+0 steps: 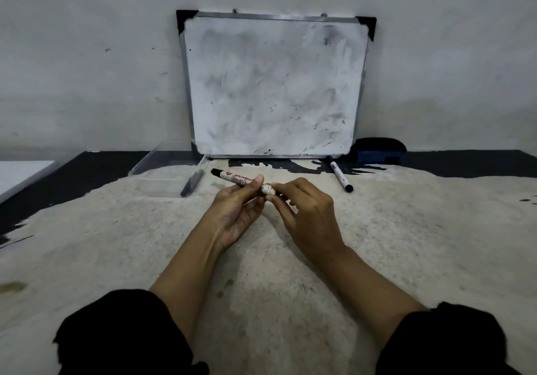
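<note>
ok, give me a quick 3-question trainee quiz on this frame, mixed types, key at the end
1. Fill in: the left hand and right hand together hold one ____.
2. True or false: the whiteboard lies flat.
3. The eraser sits: A in the left hand; B by the whiteboard's lower right corner; C on top of the whiteboard.
Key: 1 board marker; 2 false, it leans on the wall; 3 B.

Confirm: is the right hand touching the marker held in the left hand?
Touching. The head view shows the right hand pinching the white end of the marker, whose barrel the left hand grips.
</note>
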